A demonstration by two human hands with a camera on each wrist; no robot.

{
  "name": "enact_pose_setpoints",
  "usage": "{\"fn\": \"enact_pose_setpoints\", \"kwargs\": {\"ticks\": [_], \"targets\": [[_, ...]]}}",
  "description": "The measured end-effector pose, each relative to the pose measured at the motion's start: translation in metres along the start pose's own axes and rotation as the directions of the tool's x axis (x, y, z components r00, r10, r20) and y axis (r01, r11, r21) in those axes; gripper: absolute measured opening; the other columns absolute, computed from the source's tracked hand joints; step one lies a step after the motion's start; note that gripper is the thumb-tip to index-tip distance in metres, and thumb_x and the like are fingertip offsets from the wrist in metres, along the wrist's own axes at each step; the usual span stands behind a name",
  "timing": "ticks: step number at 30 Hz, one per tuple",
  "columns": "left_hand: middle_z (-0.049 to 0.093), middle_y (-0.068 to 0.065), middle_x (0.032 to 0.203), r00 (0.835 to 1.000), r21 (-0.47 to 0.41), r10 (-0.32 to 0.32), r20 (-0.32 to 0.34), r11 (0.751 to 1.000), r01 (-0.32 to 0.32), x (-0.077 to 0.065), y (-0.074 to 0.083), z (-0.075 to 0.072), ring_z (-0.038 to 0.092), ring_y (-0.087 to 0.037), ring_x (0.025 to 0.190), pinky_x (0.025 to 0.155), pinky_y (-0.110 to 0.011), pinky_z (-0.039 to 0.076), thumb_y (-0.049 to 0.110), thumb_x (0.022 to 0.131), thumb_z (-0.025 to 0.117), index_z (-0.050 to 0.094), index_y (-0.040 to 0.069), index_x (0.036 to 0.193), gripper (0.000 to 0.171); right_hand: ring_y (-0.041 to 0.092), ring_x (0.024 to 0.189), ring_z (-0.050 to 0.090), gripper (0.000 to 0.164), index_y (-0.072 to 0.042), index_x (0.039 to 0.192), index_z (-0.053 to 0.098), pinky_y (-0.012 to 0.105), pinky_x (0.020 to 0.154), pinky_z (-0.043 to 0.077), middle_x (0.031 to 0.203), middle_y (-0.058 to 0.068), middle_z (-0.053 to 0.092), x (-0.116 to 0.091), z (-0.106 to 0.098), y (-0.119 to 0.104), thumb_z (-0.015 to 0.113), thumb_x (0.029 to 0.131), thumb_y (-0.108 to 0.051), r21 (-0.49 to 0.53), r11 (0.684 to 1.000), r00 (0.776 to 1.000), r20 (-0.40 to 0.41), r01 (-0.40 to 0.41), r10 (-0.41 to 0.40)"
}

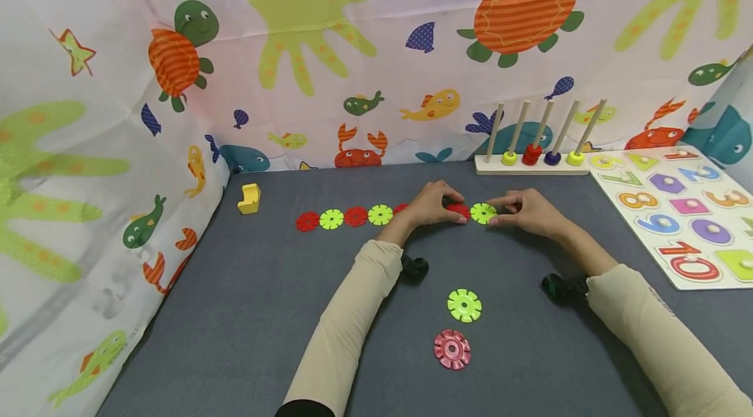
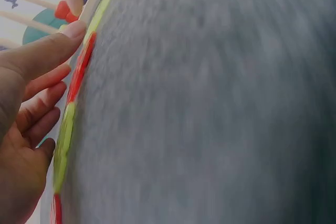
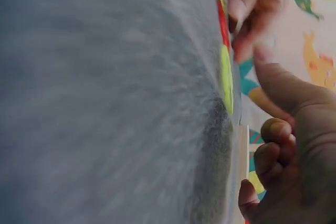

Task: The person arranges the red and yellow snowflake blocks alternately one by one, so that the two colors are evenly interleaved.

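A row of notched plastic discs, red and yellow-green by turns, runs across the grey table, from a red disc (image 1: 307,221) at its left end to a green disc (image 1: 484,213) at its right end. My left hand (image 1: 428,205) covers part of the row; its thumb and index finger hold the red disc (image 1: 457,210) beside that green one. Thumb and index finger of my right hand (image 1: 527,211) pinch the end green disc at its right edge. In the left wrist view, the row's discs, such as a green one (image 2: 64,140), lie nearly edge-on.
Nearer me lie a loose green disc (image 1: 464,306) and a pinkish-red disc (image 1: 452,350). A yellow block (image 1: 250,199) sits at the back left. Behind my right hand stands a wooden peg rack (image 1: 532,168) with coloured rings, next to a number-and-shape puzzle board (image 1: 676,208).
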State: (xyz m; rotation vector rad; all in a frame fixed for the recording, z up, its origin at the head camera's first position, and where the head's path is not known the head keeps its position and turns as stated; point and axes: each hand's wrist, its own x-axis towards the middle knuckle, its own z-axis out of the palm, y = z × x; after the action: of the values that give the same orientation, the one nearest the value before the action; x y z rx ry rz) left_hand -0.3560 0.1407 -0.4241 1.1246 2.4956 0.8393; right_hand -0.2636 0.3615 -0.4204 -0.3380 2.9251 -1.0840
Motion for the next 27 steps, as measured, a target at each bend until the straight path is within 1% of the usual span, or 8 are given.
{"fn": "enact_pose_setpoints", "kwargs": {"ticks": [4, 7, 12, 16, 19, 22, 25, 27], "targets": [[0.053, -0.002, 0.118, 1.0, 0.018, 0.017, 0.016, 1.0, -0.017, 0.005, 0.006, 0.003, 0.042, -0.016, 0.111, 0.096, -0.028, 0.035, 0.034, 0.076, 0.074, 0.064, 0.016, 0.118, 0.046, 0.005, 0.054, 0.032, 0.036, -0.004, 0.109, 0.068, 0.024, 0.049, 0.027, 0.066, -0.001, 0.035, -0.015, 0.004, -0.017, 0.069, 0.082, -0.026, 0.011, 0.998, 0.998, 0.005, 0.063, -0.063], [0.052, -0.001, 0.12, 0.999, 0.027, 0.016, 0.032, 0.999, -0.017, 0.01, 0.01, 0.007, 0.041, -0.016, 0.112, 0.096, -0.028, 0.036, 0.035, 0.075, 0.075, 0.063, 0.016, 0.119, 0.049, 0.004, 0.053, 0.033, 0.034, -0.004, 0.109, 0.068, 0.023, 0.049, 0.029, 0.066, -0.003, 0.037, -0.029, 0.009, -0.031, 0.07, 0.081, -0.023, 0.048, 0.991, 0.991, 0.04, 0.126, -0.128], [0.051, -0.002, 0.122, 0.999, 0.043, 0.016, 0.039, 0.999, -0.017, 0.016, 0.015, 0.012, 0.039, -0.017, 0.112, 0.095, -0.028, 0.035, 0.035, 0.076, 0.075, 0.063, 0.017, 0.12, 0.049, 0.001, 0.055, 0.034, 0.037, -0.007, 0.111, 0.067, 0.02, 0.05, 0.03, 0.068, -0.006, 0.037, -0.054, 0.02, -0.052, 0.071, 0.08, -0.026, 0.063, 0.974, 0.967, 0.124, 0.218, -0.224], [0.051, -0.002, 0.12, 0.999, 0.02, 0.003, 0.037, 1.0, -0.004, 0.017, 0.018, 0.015, 0.039, -0.017, 0.111, 0.095, -0.028, 0.034, 0.031, 0.076, 0.075, 0.064, 0.017, 0.118, 0.045, 0.0, 0.059, 0.033, 0.043, -0.009, 0.115, 0.065, 0.019, 0.052, 0.03, 0.07, -0.007, 0.037, -0.07, 0.03, -0.069, 0.071, 0.079, -0.03, 0.075, 0.963, 0.941, 0.205, 0.259, -0.269], [0.051, -0.002, 0.12, 0.999, -0.002, -0.007, 0.032, 1.0, 0.007, 0.017, 0.02, 0.017, 0.039, -0.017, 0.11, 0.094, -0.028, 0.035, 0.029, 0.076, 0.075, 0.065, 0.016, 0.116, 0.043, -0.001, 0.06, 0.033, 0.048, -0.011, 0.119, 0.063, 0.018, 0.055, 0.03, 0.07, -0.007, 0.038, -0.078, 0.038, -0.082, 0.073, 0.077, -0.032, 0.092, 0.947, 0.911, 0.256, 0.309, -0.322], [0.051, -0.002, 0.12, 0.999, -0.006, -0.007, 0.033, 1.0, 0.007, 0.018, 0.021, 0.017, 0.039, -0.017, 0.111, 0.095, -0.027, 0.034, 0.029, 0.076, 0.075, 0.064, 0.016, 0.117, 0.043, -0.001, 0.065, 0.034, 0.052, -0.015, 0.12, 0.062, 0.019, 0.061, 0.029, 0.072, -0.007, 0.041, -0.084, 0.046, -0.092, 0.072, 0.075, -0.039, 0.067, 0.915, 0.866, 0.303, 0.397, -0.398], [0.051, -0.002, 0.12, 1.0, -0.005, -0.008, 0.03, 1.0, 0.008, 0.019, 0.022, 0.017, 0.039, -0.016, 0.112, 0.095, -0.027, 0.034, 0.029, 0.076, 0.075, 0.065, 0.016, 0.116, 0.043, -0.003, 0.069, 0.032, 0.055, -0.022, 0.12, 0.062, 0.022, 0.065, 0.026, 0.074, -0.007, 0.043, -0.09, 0.053, -0.1, 0.071, 0.073, -0.047, 0.005, 0.869, 0.819, 0.331, 0.495, -0.468], [0.051, -0.002, 0.12, 1.0, -0.006, -0.008, 0.028, 1.0, 0.008, 0.019, 0.022, 0.017, 0.038, -0.016, 0.112, 0.095, -0.027, 0.034, 0.029, 0.076, 0.075, 0.065, 0.016, 0.116, 0.043, -0.004, 0.07, 0.029, 0.056, -0.027, 0.12, 0.062, 0.022, 0.066, 0.023, 0.075, -0.009, 0.043, -0.094, 0.058, -0.103, 0.069, 0.07, -0.052, -0.035, 0.842, 0.8, 0.336, 0.538, -0.498]]}}
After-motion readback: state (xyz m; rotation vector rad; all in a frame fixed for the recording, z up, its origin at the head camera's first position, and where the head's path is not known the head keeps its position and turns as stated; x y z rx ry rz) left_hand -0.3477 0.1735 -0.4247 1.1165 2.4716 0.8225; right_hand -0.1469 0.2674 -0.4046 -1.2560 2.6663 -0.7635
